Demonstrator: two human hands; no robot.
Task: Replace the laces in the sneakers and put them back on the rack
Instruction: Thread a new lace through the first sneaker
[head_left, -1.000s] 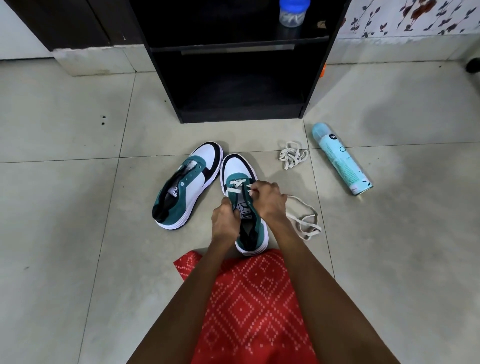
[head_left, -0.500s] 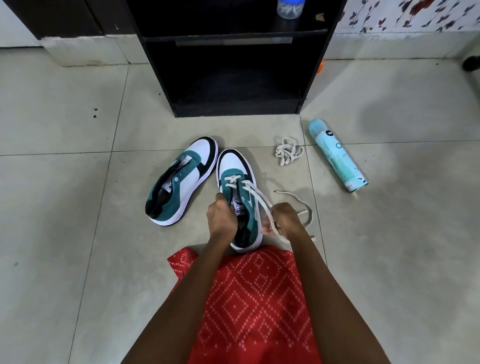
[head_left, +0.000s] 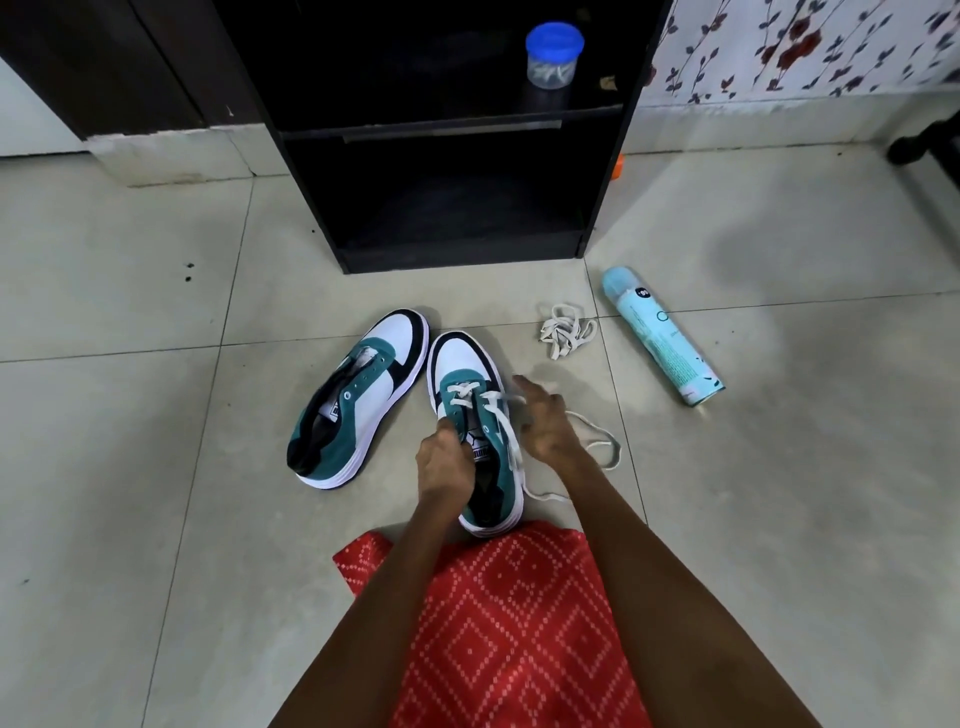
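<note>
Two green, white and black sneakers lie on the tiled floor. The left sneaker (head_left: 358, 400) has no lace. The right sneaker (head_left: 467, 364) carries a white lace (head_left: 506, 436) through its front eyelets, with loose ends trailing to the right on the floor. My left hand (head_left: 447, 462) grips the tongue and left eyelet side of the right sneaker. My right hand (head_left: 545, 423) hovers at the sneaker's right side, fingers spread over the lace; whether it pinches the lace is unclear. A second bundled white lace (head_left: 566, 332) lies behind.
A black shoe rack (head_left: 447, 156) stands just behind the sneakers, with a blue-lidded jar (head_left: 553, 54) on its shelf. A light blue spray can (head_left: 662, 335) lies on the floor to the right. Red patterned cloth (head_left: 514, 623) covers my lap.
My right hand pulled the lace out to the right, then came back up toward the eyelets with fingers spread. The left hand stayed on the tongue.
</note>
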